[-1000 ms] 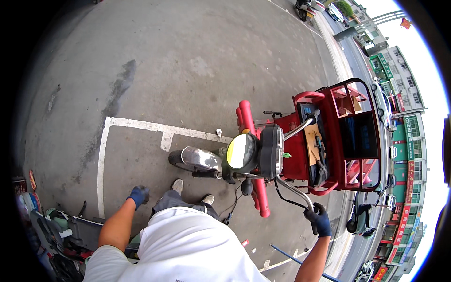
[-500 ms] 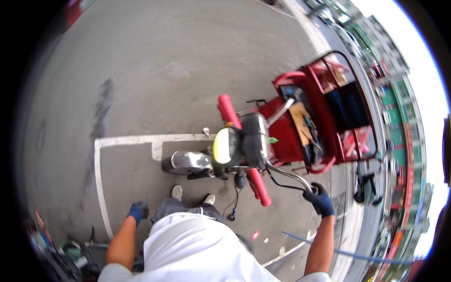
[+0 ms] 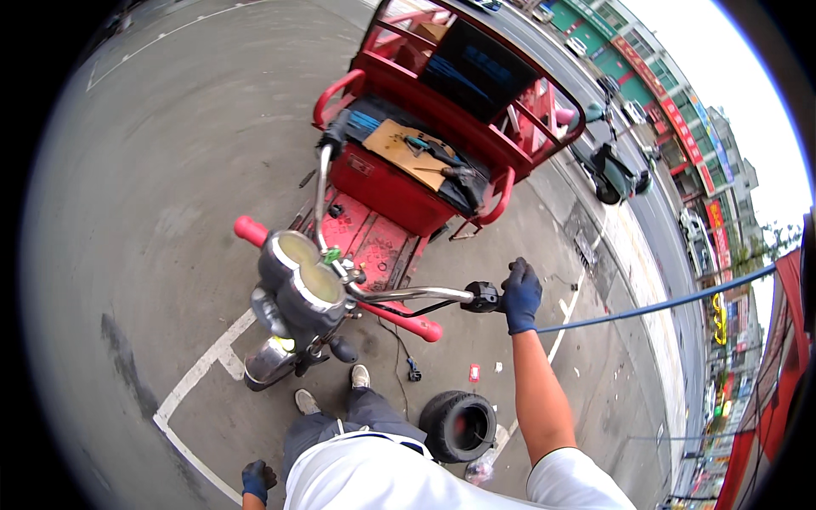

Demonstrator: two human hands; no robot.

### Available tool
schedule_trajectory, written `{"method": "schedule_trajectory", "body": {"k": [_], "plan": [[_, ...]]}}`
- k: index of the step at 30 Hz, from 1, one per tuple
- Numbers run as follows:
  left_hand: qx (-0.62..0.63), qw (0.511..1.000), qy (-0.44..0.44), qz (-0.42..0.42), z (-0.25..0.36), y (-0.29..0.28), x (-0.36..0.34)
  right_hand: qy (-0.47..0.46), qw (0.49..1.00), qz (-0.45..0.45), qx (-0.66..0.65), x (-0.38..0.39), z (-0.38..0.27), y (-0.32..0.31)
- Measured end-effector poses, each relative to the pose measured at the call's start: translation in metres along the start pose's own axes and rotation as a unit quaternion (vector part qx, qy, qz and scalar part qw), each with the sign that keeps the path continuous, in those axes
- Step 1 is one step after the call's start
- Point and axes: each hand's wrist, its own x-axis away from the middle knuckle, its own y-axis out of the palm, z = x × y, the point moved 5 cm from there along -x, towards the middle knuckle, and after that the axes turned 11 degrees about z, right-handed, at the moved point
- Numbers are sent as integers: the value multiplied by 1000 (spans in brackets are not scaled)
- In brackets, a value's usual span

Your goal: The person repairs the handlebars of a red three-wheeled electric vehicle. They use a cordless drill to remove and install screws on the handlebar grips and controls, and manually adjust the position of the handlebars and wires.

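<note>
My right hand (image 3: 521, 297), in a blue and dark glove, is closed round the grip at the right end of a red cargo tricycle's chrome handlebar (image 3: 408, 294). A black switch housing (image 3: 481, 297) sits just inboard of it. My left hand (image 3: 257, 480), gloved alike, hangs low at my left side, fingers curled, with nothing visible in it. The tricycle's twin round gauges (image 3: 316, 285) and its front wheel (image 3: 269, 365) are ahead of me, left of the middle. Behind the handlebar, the seat (image 3: 374, 119) carries a cardboard piece (image 3: 399, 155) and a power drill (image 3: 463, 177).
A black tyre (image 3: 442, 416) lies on the ground to my right, near a small red packet (image 3: 474, 372). A cable with a plug (image 3: 413, 370) trails beside the tricycle. A blue pole (image 3: 663, 312) crosses at the right. A scooter (image 3: 614, 174) stands by the road.
My view has turned right, so the tricycle appears further left and upright. My right hand stays at the handlebar grip. The tyre has come into view; my left hand sits lower in the picture.
</note>
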Motion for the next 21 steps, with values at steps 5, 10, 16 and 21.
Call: {"method": "schedule_trajectory", "body": {"k": [5,10,16,21], "plan": [[28,997,72,-26,61,21,-8,-28,999,-13,-22,-25,21,35],[-52,965,250,57,155,98,82,-41,995,-83,-48,-56,28,69],[-40,914,393,86,224,161,169,-109,985,-114,-70,-95,36,122],[-80,876,464,99,253,198,216,-63,984,-86,-143,-91,39,112]]}}
